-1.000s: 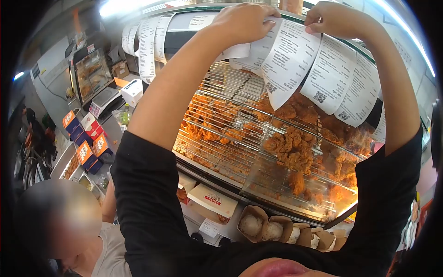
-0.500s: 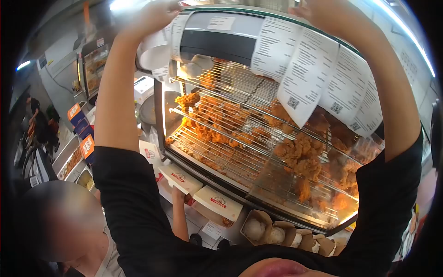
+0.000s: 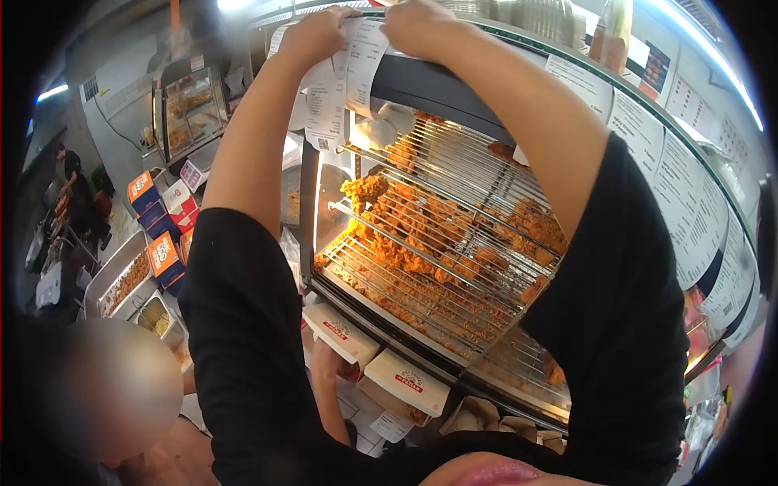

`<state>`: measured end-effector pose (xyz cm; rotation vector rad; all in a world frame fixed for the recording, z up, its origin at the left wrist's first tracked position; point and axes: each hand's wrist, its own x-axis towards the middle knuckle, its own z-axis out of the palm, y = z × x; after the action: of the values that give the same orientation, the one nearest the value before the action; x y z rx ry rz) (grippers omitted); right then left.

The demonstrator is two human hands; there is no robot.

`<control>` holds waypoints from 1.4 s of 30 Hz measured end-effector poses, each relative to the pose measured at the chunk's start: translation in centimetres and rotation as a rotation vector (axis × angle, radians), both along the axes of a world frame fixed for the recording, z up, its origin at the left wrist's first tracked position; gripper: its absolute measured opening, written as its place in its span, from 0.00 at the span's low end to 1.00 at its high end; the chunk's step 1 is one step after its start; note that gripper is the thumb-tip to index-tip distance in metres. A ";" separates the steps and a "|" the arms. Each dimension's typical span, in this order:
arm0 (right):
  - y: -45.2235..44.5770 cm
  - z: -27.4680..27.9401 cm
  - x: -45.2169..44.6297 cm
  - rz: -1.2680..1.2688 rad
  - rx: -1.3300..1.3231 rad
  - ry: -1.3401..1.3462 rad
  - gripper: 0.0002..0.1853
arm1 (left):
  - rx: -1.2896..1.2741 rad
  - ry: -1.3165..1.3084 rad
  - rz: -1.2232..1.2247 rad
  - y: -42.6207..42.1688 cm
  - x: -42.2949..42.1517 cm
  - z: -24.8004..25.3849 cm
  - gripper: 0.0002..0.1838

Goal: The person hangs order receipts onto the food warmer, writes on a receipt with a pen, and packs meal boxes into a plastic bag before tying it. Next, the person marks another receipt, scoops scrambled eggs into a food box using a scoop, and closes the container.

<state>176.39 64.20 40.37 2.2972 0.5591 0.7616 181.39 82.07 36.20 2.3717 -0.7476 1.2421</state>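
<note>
Cabinet top edge: receipts hanging | wire racks: fried chicken pieces

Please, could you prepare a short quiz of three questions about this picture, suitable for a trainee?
1. Multiple choice: What hangs beside the person's left hand? A) cloth towels B) paper receipts C) rubber gloves
2. True or false: The right hand is inside the cabinet.
3. Counting: How many white box lids with a red label show below the cabinet?

Key:
1. B, paper receipts.
2. False; the right hand is at the top edge of the cabinet.
3. Two.
</note>
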 end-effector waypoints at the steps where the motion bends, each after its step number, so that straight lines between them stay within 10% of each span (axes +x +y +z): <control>1: -0.5 0.1 -0.5 -0.005 -0.028 -0.071 0.16 | 0.050 0.016 0.048 -0.1 1.2 0.3 0.23; 4: -1.7 2.5 -3.7 -0.121 0.402 0.085 0.16 | 0.127 0.037 0.104 -1.4 1.1 0.6 0.24; 13: -7.9 5.6 -11.1 0.046 0.142 0.400 0.24 | 0.120 -0.006 -0.142 -5.8 -5.3 1.5 0.21; 16: -6.7 3.4 -10.1 0.266 0.191 0.048 0.23 | 0.121 0.004 -0.079 -5.5 -4.8 1.5 0.20; 42: -9.3 6.0 -19.1 -0.288 0.351 0.396 0.22 | 0.163 -0.055 -0.362 -11.3 -8.7 1.1 0.26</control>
<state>157.25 54.89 46.40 2.8008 0.2629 0.2789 172.73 70.75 37.34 2.1971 -1.2733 1.1298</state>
